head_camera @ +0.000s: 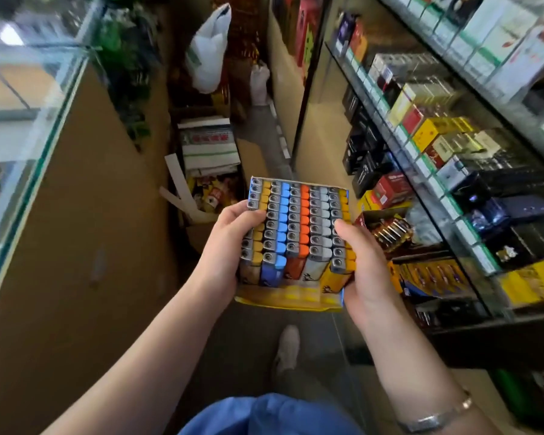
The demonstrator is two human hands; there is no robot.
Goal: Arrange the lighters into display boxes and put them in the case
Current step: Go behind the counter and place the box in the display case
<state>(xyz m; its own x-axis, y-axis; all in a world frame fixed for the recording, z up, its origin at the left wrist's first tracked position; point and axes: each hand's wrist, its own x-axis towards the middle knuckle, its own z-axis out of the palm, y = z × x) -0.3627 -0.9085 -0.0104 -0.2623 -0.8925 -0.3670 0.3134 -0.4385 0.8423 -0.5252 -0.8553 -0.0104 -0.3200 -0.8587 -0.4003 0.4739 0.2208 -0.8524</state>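
A yellow display box [288,299] filled with rows of lighters [297,224] in yellow, blue, orange and grey is held in mid-air in front of me. My left hand [225,246] grips its left side, thumb lying across the lighter tops. My right hand [363,268] grips the right side, thumb also on the lighters. To the right stands the glass display case [446,189] with shelves of cigarette packs; another box of lighters [432,276] sits on a lower shelf there.
A glass counter [29,127] with a brown back runs along the left. The narrow aisle ahead holds a cardboard box of goods [209,183], stacked papers and a white plastic bag [209,48]. My shoe [286,346] shows on the floor below.
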